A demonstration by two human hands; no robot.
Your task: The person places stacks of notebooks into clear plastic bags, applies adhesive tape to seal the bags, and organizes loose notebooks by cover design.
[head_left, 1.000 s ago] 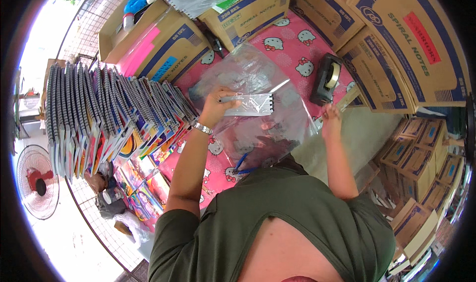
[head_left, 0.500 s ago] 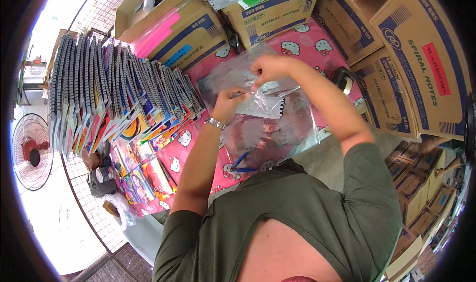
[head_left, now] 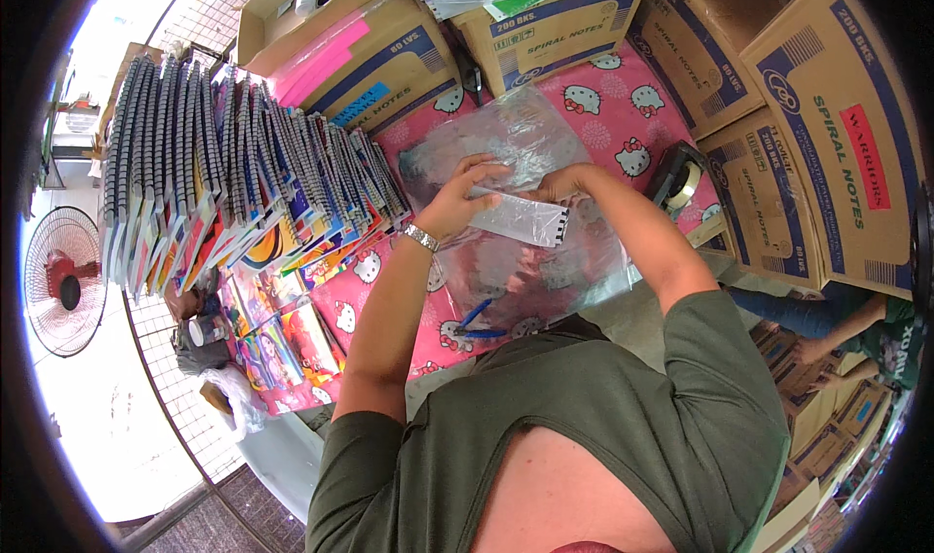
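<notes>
My left hand (head_left: 462, 198) and my right hand (head_left: 555, 180) meet over a clear plastic bag (head_left: 530, 135) lying on the pink cartoon-print tablecloth (head_left: 608, 101). Both hands grip a spiral notebook wrapped in clear plastic (head_left: 525, 220); its black wire binding points right. My left wrist wears a metal watch (head_left: 421, 237). More clear plastic sheets (head_left: 545, 276) lie under the notebook. Blue-handled scissors (head_left: 477, 321) lie on the cloth close to my chest.
A long row of upright spiral notebooks (head_left: 224, 174) fills the left. Cardboard boxes (head_left: 817, 135) ring the back and right. A black tape dispenser (head_left: 679, 176) stands at right. A fan (head_left: 63, 281) is far left. Another person's arm (head_left: 827, 315) shows at right.
My right hand came up from the right side of the bag to the notebook. Both hands now hold the wrapped notebook lower, close together over the plastic.
</notes>
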